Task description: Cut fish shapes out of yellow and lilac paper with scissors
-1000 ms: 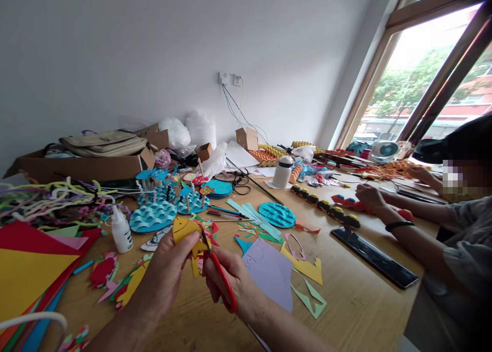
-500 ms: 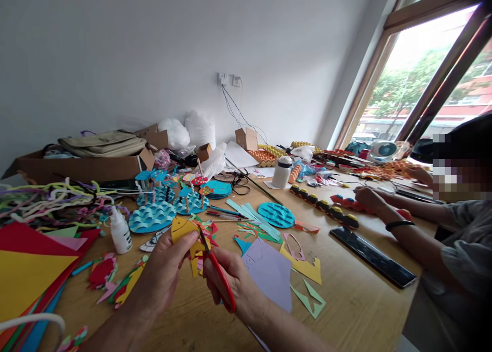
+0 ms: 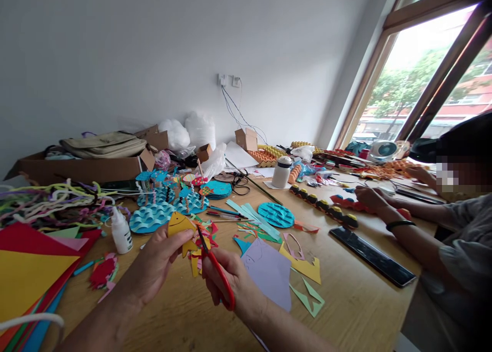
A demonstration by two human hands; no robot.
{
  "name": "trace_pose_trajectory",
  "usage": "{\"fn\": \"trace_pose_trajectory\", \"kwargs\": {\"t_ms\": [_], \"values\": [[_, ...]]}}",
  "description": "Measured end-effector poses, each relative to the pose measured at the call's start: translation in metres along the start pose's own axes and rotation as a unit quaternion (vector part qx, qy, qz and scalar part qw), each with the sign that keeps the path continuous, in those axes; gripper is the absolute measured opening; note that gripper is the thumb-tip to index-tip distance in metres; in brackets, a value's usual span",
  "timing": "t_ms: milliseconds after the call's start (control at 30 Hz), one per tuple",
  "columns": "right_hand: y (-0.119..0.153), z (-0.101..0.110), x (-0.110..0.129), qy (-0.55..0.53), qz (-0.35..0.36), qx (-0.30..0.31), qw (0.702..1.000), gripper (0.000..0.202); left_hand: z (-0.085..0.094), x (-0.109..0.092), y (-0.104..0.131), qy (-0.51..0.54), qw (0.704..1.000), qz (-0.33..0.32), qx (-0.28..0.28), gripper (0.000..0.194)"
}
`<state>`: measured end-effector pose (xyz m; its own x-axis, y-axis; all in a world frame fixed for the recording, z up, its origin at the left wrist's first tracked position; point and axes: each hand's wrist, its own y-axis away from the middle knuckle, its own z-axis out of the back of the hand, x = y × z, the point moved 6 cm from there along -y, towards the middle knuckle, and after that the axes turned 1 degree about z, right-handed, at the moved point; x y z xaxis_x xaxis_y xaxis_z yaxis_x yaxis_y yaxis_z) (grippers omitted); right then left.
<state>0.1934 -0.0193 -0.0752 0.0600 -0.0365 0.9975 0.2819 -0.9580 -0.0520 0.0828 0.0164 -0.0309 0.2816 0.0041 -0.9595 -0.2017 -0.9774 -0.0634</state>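
My left hand (image 3: 163, 252) pinches a yellow paper fish (image 3: 179, 223) that has an eye and a mouth line drawn on it. Around the handles of red scissors (image 3: 225, 285) my right hand (image 3: 230, 277) is closed. The dark blades point up and left, close to the fish's tail end; whether they touch it I cannot tell. Under the hands lie colourful paper scraps (image 3: 207, 226). Just right of my right hand is a purple paper sheet (image 3: 271, 272) with a drawn outline, and beyond it are a yellow offcut (image 3: 307, 270) and a green offcut (image 3: 313, 301).
A white glue bottle (image 3: 121, 234) and coloured paper sheets (image 3: 34, 275) are at the left. Blue round pieces (image 3: 275, 215) lie further back. A black phone (image 3: 372, 254) rests at the right, near a co-worker's hand (image 3: 371, 198). A white bottle (image 3: 282, 172) stands behind.
My left hand has shifted slightly left and down with the yellow fish, apart from the scissors. The fish now shows a trimmed outline with a tail. My right hand has barely moved.
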Motion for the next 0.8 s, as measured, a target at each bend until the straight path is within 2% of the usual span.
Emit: {"fn": "trace_pose_trajectory", "kwargs": {"t_ms": [167,300,433,567,700,800], "values": [[-0.007,0.004,-0.004,-0.03,0.039,0.008,0.999,0.047,-0.001,0.001,-0.008,-0.002,1.0,0.016,-0.025,0.007],[-0.01,0.016,0.004,-0.06,0.083,-0.048,0.994,0.042,-0.004,0.006,-0.008,-0.023,0.999,0.041,-0.011,0.01],[-0.009,0.022,0.014,-0.081,0.078,-0.094,0.989,0.035,-0.001,0.008,0.001,-0.032,0.998,0.055,0.018,0.02],[-0.012,0.014,0.021,-0.101,0.08,-0.074,0.989,0.035,0.005,0.01,0.013,-0.031,0.998,0.05,0.01,0.022],[-0.018,0.004,0.023,-0.113,0.06,-0.04,0.991,0.04,0.005,0.017,0.021,0.006,0.997,0.067,0.027,0.021],[-0.024,0.003,0.021,-0.096,0.045,-0.042,0.993,0.039,0.014,0.021,0.022,0.034,0.995,0.091,0.009,0.023]]}}
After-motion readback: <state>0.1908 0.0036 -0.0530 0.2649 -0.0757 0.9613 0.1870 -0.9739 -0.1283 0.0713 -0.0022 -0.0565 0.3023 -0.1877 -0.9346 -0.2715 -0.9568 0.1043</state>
